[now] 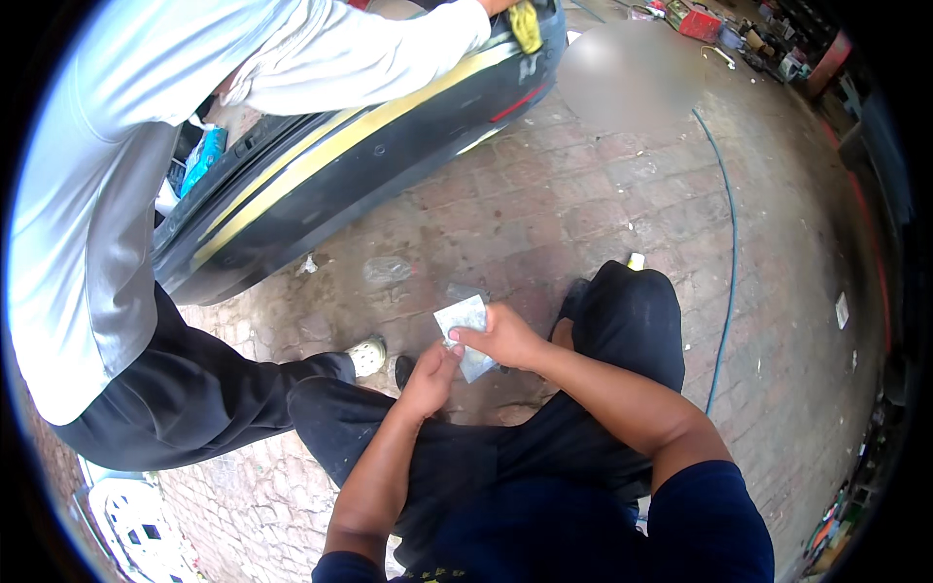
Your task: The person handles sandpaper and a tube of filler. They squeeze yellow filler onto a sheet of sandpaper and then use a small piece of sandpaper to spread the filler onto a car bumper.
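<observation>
A small flat whitish packet (pixel 462 315), partly see-through, is between my hands above my knees. My right hand (pixel 507 337) closes on its right side, with the thumb across the front. The fingertips of my left hand (pixel 431 381) pinch its lower left edge, close to my right thumb. Part of the packet hangs below my fingers. What is inside it cannot be made out. Both forearms come in over my dark trousers, and I appear to sit or squat low over the floor.
At the left, a person in a white shirt (pixel 126 117) leans over a black-and-yellow car bumper (pixel 379 146), one hand at a yellow cloth (pixel 525 26). A clear plastic wrapper (pixel 388 269) lies on the brick floor (pixel 583 209). A blue hose (pixel 731 243) runs along the right; a red box (pixel 692 19) stands beyond.
</observation>
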`<state>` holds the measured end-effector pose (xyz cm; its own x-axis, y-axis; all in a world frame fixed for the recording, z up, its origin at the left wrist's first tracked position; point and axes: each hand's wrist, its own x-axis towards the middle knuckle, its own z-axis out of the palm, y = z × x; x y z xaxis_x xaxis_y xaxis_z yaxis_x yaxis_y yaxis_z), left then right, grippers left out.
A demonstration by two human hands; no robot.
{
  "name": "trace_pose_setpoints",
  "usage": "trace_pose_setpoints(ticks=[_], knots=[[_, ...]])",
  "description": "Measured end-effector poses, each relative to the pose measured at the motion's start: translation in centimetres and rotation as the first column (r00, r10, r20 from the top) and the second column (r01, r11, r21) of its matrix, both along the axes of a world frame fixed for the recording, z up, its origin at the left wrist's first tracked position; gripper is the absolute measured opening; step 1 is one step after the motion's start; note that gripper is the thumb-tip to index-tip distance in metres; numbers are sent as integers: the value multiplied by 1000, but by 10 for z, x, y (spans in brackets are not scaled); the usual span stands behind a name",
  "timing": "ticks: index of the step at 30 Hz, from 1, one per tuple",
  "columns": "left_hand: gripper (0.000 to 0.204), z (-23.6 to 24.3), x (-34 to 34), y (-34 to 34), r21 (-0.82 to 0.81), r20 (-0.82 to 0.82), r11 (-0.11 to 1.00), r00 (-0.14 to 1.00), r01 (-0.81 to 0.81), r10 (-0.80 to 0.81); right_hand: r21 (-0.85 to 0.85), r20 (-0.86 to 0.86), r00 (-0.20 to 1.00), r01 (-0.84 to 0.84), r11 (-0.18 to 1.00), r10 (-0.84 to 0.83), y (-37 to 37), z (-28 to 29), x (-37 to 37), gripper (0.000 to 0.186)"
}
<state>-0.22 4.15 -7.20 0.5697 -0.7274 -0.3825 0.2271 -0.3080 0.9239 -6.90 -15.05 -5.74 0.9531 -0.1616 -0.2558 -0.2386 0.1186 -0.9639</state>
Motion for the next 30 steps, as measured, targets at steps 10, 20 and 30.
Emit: trace_pose_setpoints(ticks=[10, 20, 30], knots=[[38, 0, 0, 4, -36, -54, 994, 993, 103, -105, 231, 60, 997, 22, 973, -37, -5, -6, 3, 21], [32, 1, 8, -4, -89, 35, 992, 995, 91, -89, 54, 62, 990, -128, 990, 125, -7, -5, 3, 18], [57, 22, 9, -16, -321, -254, 932, 963, -166, 84, 506, -49, 997, -27, 862, 60, -26, 9, 8, 34]])
